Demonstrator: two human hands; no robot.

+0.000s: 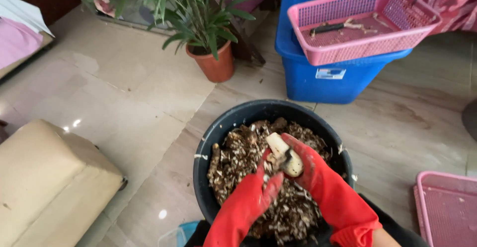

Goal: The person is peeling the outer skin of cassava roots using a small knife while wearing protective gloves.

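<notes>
From the head camera, two hands in red rubber gloves are working a pale, partly peeled root (284, 153) over a black tub (208, 147) on the tiled floor (149, 98); the root is being held above the middle of the tub, just over a heap of brown peelings (238, 157). The right hand (310, 170) is wrapping the root from the right, its fingers (293, 142) curling closed over the top; the left hand (266, 182) is pressing in from below, fingers closed narrow against the root's near end, whether around a small tool cannot be told. Both forearms are rising from the near edge and meeting at the centre, wrists bent inward. Judged from the grip, the peeling is going best with the root staying low over the tub so scraps are falling inside, and with strokes running away from the holding fingers. Far right, a pink basket (357, 38) is resting on a blue bin (323, 78); a potted plant (211, 43) is standing far centre; a beige cushion (49, 182) is lying near left; another pink tray (447, 207) is showing at near right.
</notes>
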